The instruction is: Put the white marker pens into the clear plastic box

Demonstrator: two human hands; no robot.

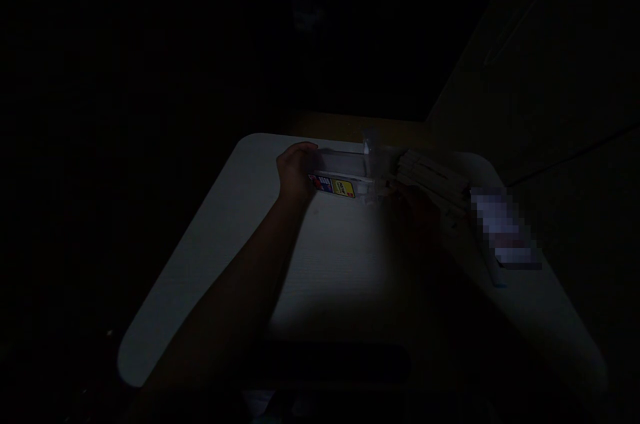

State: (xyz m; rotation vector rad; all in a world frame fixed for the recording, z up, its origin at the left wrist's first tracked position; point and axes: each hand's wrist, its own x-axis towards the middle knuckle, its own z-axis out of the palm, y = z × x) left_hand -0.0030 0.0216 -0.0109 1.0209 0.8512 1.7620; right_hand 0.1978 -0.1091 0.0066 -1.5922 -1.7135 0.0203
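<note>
A clear plastic box with a yellow, blue and red label lies on its side above the white table, near its far edge. My left hand is closed around the box's left end. At the box's right end, clear plastic sticks up like an open flap. My right hand is in deep shadow just beside that end. Its fingers look drawn together close to the plastic, but what they hold is too dark to make out.
Several long, pale, thin pieces lie side by side at the table's far right. A lit phone-like screen, blurred out, rests nearer the right edge. A dark panel stands behind the table, and a cable runs off to the right.
</note>
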